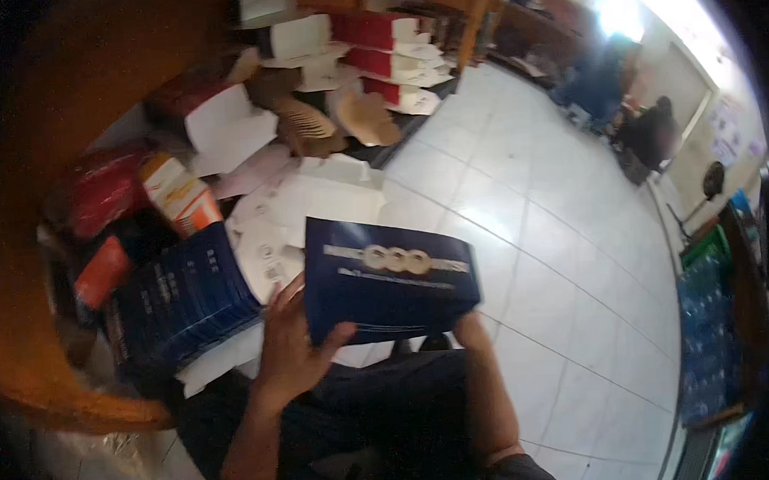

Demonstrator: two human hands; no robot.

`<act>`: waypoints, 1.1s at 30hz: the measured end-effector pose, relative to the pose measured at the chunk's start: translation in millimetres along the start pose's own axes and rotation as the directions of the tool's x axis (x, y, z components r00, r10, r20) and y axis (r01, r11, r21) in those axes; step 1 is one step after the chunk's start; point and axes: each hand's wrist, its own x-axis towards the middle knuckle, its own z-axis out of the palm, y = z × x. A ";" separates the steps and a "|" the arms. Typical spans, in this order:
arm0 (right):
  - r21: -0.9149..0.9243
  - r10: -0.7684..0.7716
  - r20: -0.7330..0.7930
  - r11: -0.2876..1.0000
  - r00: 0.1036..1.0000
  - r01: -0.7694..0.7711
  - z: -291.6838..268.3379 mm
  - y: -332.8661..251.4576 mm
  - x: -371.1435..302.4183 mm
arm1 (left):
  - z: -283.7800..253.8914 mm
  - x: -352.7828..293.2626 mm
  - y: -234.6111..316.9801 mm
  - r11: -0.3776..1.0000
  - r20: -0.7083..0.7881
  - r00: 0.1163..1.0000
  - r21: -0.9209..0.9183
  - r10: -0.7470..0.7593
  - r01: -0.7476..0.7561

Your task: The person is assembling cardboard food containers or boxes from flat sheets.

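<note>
Above my lap I hold a dark blue printed carton (379, 305), its broad face turned up and showing pale lettering and a row of round cream shapes. My left hand (288, 354) grips its left edge, the thumb lying over the front near the lower corner. At the lower right corner, my right hand (472, 329) pinches the carton; its fingertips are mostly hidden behind it. To the left of my left hand lies a row of similar dark blue cartons (183, 294), packed closely together.
White flattened cartons (330, 195), an orange and white box (178, 194) and a red plastic-wrapped bundle (108, 189) crowd the left side. Red and white boxes (384, 62) are stacked farther back. White floor tiles (525, 259) stretch to the right. Far off, a person (649, 135) sits low.
</note>
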 end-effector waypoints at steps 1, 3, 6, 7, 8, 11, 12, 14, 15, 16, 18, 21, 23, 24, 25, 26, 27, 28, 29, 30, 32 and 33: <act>-0.133 -0.127 0.007 0.983 0.992 0.127 8.0 -0.1 -0.2 | 1.3 -1.4 0.9 0.999 -0.011 0.999 0.015 0.036 -0.036; 0.014 -0.096 -0.077 0.995 0.992 0.098 8.3 -9.5 10.5 | 1.1 -2.8 1.4 0.996 0.016 0.997 0.024 0.081 -0.081; 0.045 -0.149 -0.447 0.981 0.882 0.189 6.5 -38.6 22.0 | 0.7 -4.9 3.7 0.998 0.027 0.999 0.063 0.021 -0.023; -0.045 -0.280 -0.388 0.957 0.878 0.286 6.1 -49.3 18.5 | 4.1 -4.7 4.5 0.989 0.331 0.942 0.146 -0.064 0.015; -0.130 -0.377 -0.331 0.926 0.865 0.354 5.4 -59.5 14.1 | 9.0 -3.6 4.5 0.972 0.590 0.791 0.234 -0.161 0.023; 0.001 -0.345 -0.002 0.939 0.939 0.345 13.2 -81.1 -3.9 | 40.6 -7.6 7.5 0.977 0.404 0.902 0.078 0.152 -0.199; -0.262 -0.386 0.154 0.872 0.909 0.415 14.0 -86.2 -6.4 | 50.2 -8.6 5.3 0.973 0.358 0.913 0.044 0.197 -0.227; -0.489 -0.377 0.312 0.723 0.872 0.488 15.9 -93.8 -7.0 | 63.6 -10.1 -5.4 0.992 0.396 0.911 -0.006 0.117 -0.124; -0.489 -0.396 0.295 0.720 0.870 0.493 18.1 -96.4 -5.9 | 70.0 -9.7 -11.7 0.998 0.585 0.810 0.056 -0.043 0.012; -0.497 -0.385 0.261 0.733 0.885 0.465 20.7 -98.3 -4.3 | 75.7 -10.1 -17.4 0.985 0.678 0.715 0.122 -0.172 0.121; -0.448 -0.414 0.285 0.739 0.864 0.502 30.5 -100.3 -5.6 | 86.8 -16.5 -21.7 0.999 0.489 0.872 0.038 0.001 -0.022; -0.358 -0.390 0.325 0.793 0.862 0.494 33.9 -97.1 -7.1 | 92.6 -20.5 -23.9 0.978 0.258 0.944 -0.095 0.204 -0.185; -0.243 -0.364 0.333 0.858 0.870 0.452 27.4 -91.8 -6.4 | 90.1 -17.5 -24.8 0.970 0.328 0.919 -0.173 0.218 -0.169; -0.252 -0.370 0.339 0.850 0.865 0.463 21.6 -89.1 -5.1 | 86.0 -14.3 -26.7 0.963 0.393 0.895 -0.242 0.211 -0.120; -0.255 -0.335 0.369 0.861 0.867 0.441 15.4 -86.9 -3.4 | 81.1 -10.3 -29.1 0.943 0.425 0.872 -0.314 0.245 -0.112; -0.259 -0.299 0.397 0.871 0.868 0.418 10.0 -85.7 -1.7 | 74.8 -5.7 -32.8 0.949 0.453 0.867 -0.307 0.208 -0.067; -0.277 -0.311 0.386 0.859 0.869 0.431 6.1 -85.4 -0.4 | 67.9 -1.2 -37.0 0.938 0.564 0.817 -0.334 0.123 0.090; -0.292 -0.312 0.389 0.851 0.867 0.437 4.2 -86.2 0.2 | 60.5 3.0 -41.3 0.914 0.658 0.751 -0.333 0.049 0.232; -0.340 -0.342 0.387 0.810 0.856 0.477 3.3 -87.9 -0.4 | 55.9 4.5 -43.3 0.857 0.661 0.749 -0.364 -0.038 0.364; -0.394 -0.363 0.394 0.763 0.844 0.512 3.9 -90.5 -1.6 | 52.2 5.8 -44.7 0.838 0.651 0.759 -0.412 -0.003 0.357; -0.441 -0.354 0.406 0.732 0.843 0.520 10.8 -96.0 -8.0 | 45.8 5.5 -46.1 0.628 0.696 0.718 -0.559 0.000 0.542; -0.490 -0.320 0.447 0.694 0.835 0.528 14.5 -98.2 -11.5 | 43.9 5.3 -46.3 0.609 0.717 0.696 -0.538 -0.034 0.583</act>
